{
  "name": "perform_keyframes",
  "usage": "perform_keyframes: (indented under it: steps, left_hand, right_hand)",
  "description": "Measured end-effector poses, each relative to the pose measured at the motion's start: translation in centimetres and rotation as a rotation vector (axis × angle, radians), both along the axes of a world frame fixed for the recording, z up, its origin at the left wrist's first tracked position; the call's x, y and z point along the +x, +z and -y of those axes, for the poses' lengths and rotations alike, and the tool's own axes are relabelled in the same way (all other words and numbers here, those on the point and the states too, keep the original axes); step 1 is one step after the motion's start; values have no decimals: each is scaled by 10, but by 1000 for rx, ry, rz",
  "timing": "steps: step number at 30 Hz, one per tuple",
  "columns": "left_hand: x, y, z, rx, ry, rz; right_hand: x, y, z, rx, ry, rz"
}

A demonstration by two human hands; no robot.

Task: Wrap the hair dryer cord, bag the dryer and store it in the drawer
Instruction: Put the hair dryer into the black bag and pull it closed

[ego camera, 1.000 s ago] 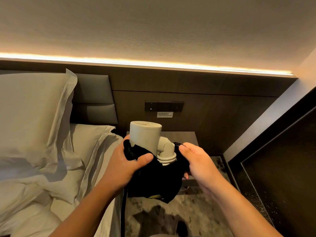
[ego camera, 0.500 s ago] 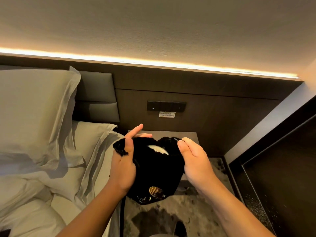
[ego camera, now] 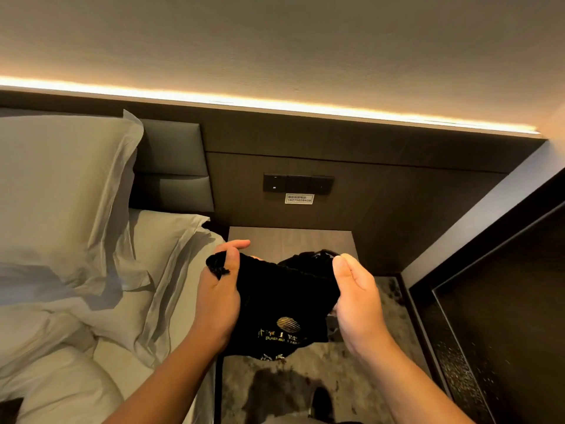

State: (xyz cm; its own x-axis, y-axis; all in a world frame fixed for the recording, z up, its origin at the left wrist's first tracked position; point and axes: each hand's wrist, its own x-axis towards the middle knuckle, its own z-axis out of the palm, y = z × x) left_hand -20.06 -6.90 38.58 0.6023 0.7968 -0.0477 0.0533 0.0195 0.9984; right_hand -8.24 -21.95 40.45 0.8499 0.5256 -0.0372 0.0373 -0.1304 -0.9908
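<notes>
Bag (ego camera: pixel 284 304) hangs over the nightstand (ego camera: pixel 290 240), left hand (ego camera: pixel 218 298) and right hand (ego camera: pixel 356 296) pinching its mouth to cinch it

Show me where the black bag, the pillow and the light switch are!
black bag (ego camera: pixel 284 296), head view, on its front cloth above the gold logo.
pillow (ego camera: pixel 58 185), head view, on its broad front.
light switch (ego camera: pixel 298 183), head view, on the panel's middle.

I hold the black drawstring bag (ego camera: pixel 284 304) up in front of the nightstand (ego camera: pixel 290 240). My left hand (ego camera: pixel 218 296) pinches its left top edge; my right hand (ego camera: pixel 356 293) grips the right edge. Gold print shows near its bottom. White pillows (ego camera: pixel 61 191) lie left, a switch panel (ego camera: pixel 298 183) on the far wall.
</notes>
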Motion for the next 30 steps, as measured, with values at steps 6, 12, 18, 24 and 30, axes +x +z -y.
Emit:
perform_keyframes:
  steps: [6,12,18,24,30]
  left_hand:
    - [-1,-17,2,-93,-15,2]
    - [0,-15,-5,-235,0,67]
    - [-4,-12,-14,-225,47,100]
    - [-4,-1,-29,-209,86,202]
    - [-1,14,-36,-351,34,367]
  right_hand:
    - [-4,13,1,239,-3,-283]
    - [-7,29,2,325,4,-377]
    - [-6,24,2,332,-37,-344]
    - [0,10,9,272,-57,-267]
    - [11,-7,17,230,-91,-215]
